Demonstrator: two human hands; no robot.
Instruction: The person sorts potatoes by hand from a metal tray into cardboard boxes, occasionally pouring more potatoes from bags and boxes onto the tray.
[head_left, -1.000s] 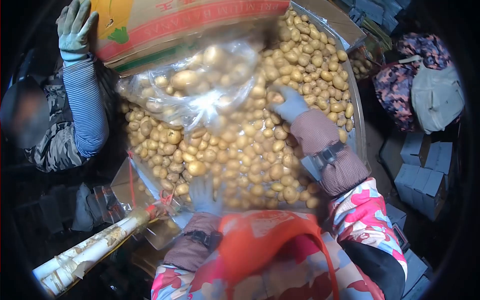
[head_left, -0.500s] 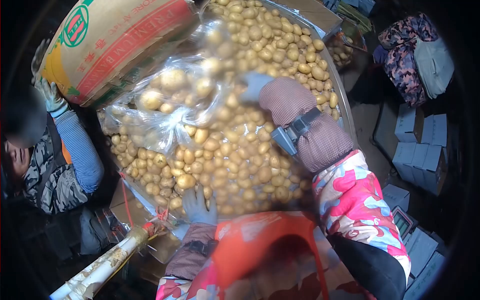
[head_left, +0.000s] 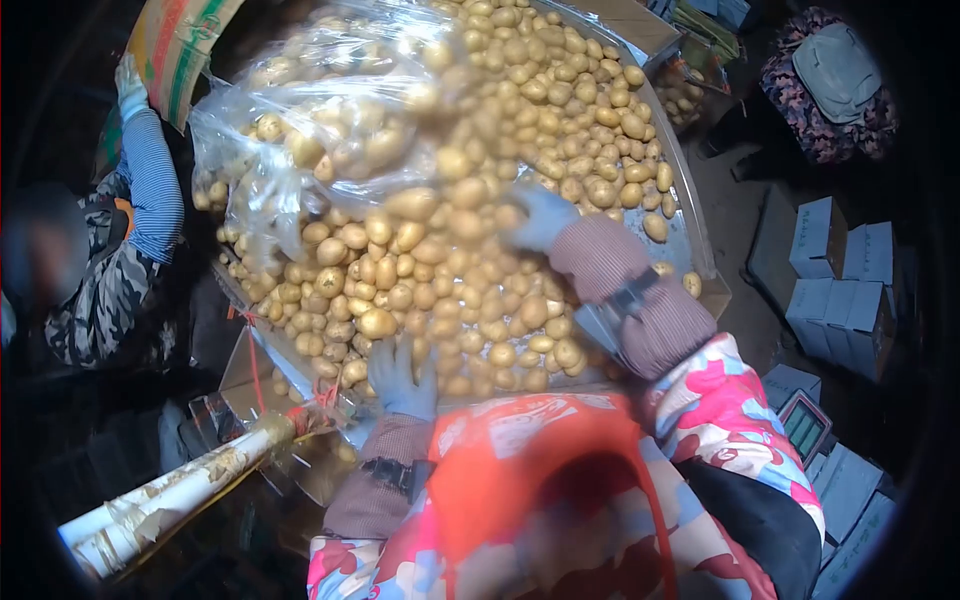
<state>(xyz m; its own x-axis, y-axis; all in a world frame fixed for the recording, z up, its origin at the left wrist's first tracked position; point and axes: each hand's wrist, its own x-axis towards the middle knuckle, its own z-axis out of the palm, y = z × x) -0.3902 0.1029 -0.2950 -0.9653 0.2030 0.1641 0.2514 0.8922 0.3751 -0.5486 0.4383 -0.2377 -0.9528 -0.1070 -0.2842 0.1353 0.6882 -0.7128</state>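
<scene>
Many potatoes (head_left: 590,150) cover a large metal-edged tray (head_left: 697,225) in front of me. My left hand (head_left: 402,380), in a pale glove, rests on potatoes at the tray's near edge with fingers spread. In the same kind of glove, my right hand (head_left: 543,218) lies against potatoes near the middle, fingers stretched leftward and partly blurred; I see nothing gripped in it. Beyond my left hand, a clear plastic bag (head_left: 300,140) lies over part of the pile, with potatoes inside or under it.
At the left, a co-worker's gloved hand (head_left: 130,88) holds a cardboard box (head_left: 180,50). A white pole (head_left: 180,490) reaches the near-left corner, with red string tied there. White boxes (head_left: 838,310) and a display device (head_left: 803,425) stand right. Another person (head_left: 830,90) is at the upper right.
The co-worker's cardboard box has gone up and left, off the bag, and more potatoes show. My right hand has moved down and right. My left hand stays on the near potatoes.
</scene>
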